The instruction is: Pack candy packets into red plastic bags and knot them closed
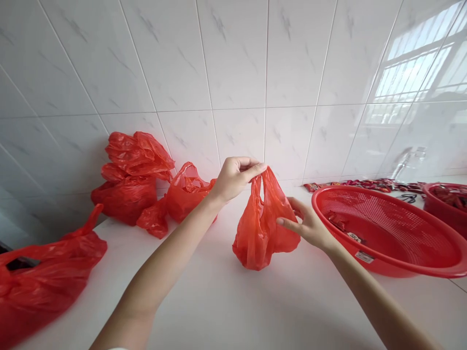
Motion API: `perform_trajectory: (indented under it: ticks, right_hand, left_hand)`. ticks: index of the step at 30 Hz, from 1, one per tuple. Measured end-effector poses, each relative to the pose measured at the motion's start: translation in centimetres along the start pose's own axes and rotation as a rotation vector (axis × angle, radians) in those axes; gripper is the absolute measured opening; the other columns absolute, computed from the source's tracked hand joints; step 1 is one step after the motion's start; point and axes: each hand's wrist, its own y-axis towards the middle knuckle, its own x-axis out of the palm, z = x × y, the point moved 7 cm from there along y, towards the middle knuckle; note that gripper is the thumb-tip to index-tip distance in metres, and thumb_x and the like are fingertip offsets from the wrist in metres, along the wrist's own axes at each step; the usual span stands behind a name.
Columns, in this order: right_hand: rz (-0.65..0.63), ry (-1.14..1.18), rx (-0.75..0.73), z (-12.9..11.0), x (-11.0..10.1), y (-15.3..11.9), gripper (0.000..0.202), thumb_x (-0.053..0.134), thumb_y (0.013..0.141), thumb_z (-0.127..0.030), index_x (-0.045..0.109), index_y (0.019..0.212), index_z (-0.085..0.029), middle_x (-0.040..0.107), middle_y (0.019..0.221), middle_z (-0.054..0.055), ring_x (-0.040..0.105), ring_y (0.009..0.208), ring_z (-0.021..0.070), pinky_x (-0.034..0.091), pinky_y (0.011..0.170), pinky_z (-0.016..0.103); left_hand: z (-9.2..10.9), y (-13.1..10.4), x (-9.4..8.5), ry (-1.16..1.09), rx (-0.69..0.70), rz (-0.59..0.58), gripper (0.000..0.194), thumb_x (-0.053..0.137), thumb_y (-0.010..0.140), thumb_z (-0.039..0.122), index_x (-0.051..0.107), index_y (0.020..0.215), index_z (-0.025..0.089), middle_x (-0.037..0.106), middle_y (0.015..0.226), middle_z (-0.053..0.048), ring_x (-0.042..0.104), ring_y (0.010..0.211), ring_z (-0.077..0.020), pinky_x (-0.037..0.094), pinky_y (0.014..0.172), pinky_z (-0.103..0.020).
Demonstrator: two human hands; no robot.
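Steadying a bag (255, 243), apparently, left of the basket (416, 228): left hand (238, 176) pinches its handles (269, 187), right hand (305, 224) half-open. Next calls for firm pinching.

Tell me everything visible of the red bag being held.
The red bag is thin, crinkled, plastic-looking film, its handles gathered at the top in the left hand. It is upright and bulges below, contents unclear. The right hand is at its side. Whether it rests on the white counter is unclear.
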Motion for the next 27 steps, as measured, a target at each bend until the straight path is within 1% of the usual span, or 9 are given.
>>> perform_trajectory:
  ticks: [2,4,7,10,13,16,19,22,27]
  right_hand:
    - [0.025,0.010,-0.046,-1.3,0.3,0.7,0.047,0.079,0.078,-0.047,0.068,0.120,-0.027,0.073,0.111,0.005,0.066,0.102,0.0267,0.053,0.088,0.039]
    - [0.066,0.001,-0.039,-1.6,0.7,1.4,0.039,0.079,0.078,-0.050,0.072,0.107,-0.025,0.073,0.100,0.004,0.066,0.093,0.0251,0.053,0.083,0.038]
    - [0.134,0.124,0.052,-0.1,0.9,1.9,0.036,0.075,0.079,-0.057,0.075,0.086,-0.021,0.074,0.090,0.006,0.067,0.084,0.0242,0.053,0.077,0.037]
    - [0.217,0.413,0.162,2.2,0.0,1.6,0.039,0.076,0.077,-0.058,0.078,0.087,-0.021,0.077,0.096,0.009,0.070,0.092,0.0270,0.055,0.078,0.037]
    - [0.313,0.566,0.216,3.7,-1.4,1.0,0.035,0.082,0.071,-0.055,0.078,0.080,-0.022,0.079,0.101,0.010,0.071,0.096,0.0280,0.056,0.076,0.035]
    - [0.339,0.617,0.232,4.3,-2.0,0.7,0.031,0.085,0.068,-0.052,0.077,0.075,-0.022,0.079,0.101,0.009,0.072,0.097,0.0278,0.058,0.078,0.035]
    - [0.357,0.626,0.246,4.7,-2.1,0.4,0.031,0.084,0.069,-0.052,0.077,0.076,-0.023,0.080,0.098,0.009,0.072,0.098,0.0287,0.058,0.079,0.036]
    - [0.380,0.624,0.266,5.3,-2.2,0.2,0.032,0.084,0.069,-0.053,0.077,0.077,-0.022,0.080,0.100,0.009,0.073,0.097,0.0295,0.059,0.078,0.038]
    - [0.414,0.655,0.284,5.9,-2.6,-0.3,0.031,0.086,0.067,-0.051,0.076,0.075,-0.023,0.080,0.099,0.008,0.073,0.096,0.0283,0.059,0.078,0.036]
  left_hand:
    - [0.1,0.0,0.5,0.004,0.004,-0.035,0.029,0.076,0.078,0.044,0.076,0.073,0.015,0.067,0.069,-0.003,0.057,0.066,-0.0131,0.046,0.064,-0.029]
    - [0.0,0.0,0.8,0.004,0.010,-0.043,0.028,0.077,0.078,0.043,0.077,0.075,0.016,0.068,0.068,-0.003,0.057,0.066,-0.0128,0.046,0.065,-0.028]
    - [-0.5,-0.2,0.3,0.011,0.006,-0.018,0.029,0.079,0.075,0.044,0.078,0.079,0.016,0.073,0.076,-0.005,0.062,0.071,-0.0149,0.050,0.069,-0.029]
    - [-1.3,-0.6,-1.9,0.121,-0.004,0.097,0.024,0.080,0.071,0.038,0.078,0.080,0.016,0.076,0.083,-0.007,0.066,0.077,-0.0183,0.052,0.071,-0.031]
    - [-1.8,-1.3,-4.7,0.385,0.010,0.254,0.017,0.075,0.071,0.028,0.077,0.083,0.016,0.076,0.083,-0.006,0.066,0.073,-0.0178,0.053,0.070,-0.030]
    - [-2.7,-2.3,-6.0,0.463,0.025,0.272,0.030,0.073,0.076,0.034,0.075,0.099,0.016,0.073,0.085,-0.006,0.066,0.073,-0.0172,0.053,0.073,-0.031]
    - [-4.4,-3.7,-5.8,0.266,0.033,0.152,0.059,0.074,0.076,0.046,0.063,0.128,0.019,0.070,0.114,-0.010,0.068,0.098,-0.0220,0.054,0.089,-0.034]
    - [-6.5,-5.4,-4.4,0.119,-0.004,-0.056,0.074,0.078,0.073,0.043,0.053,0.140,0.024,0.062,0.135,-0.012,0.062,0.119,-0.0267,0.048,0.105,-0.040]
    - [-10.2,-7.0,-1.4,0.110,-0.174,-0.399,0.050,0.078,0.076,0.039,0.067,0.123,0.025,0.071,0.122,-0.008,0.064,0.116,-0.0278,0.048,0.106,-0.043]
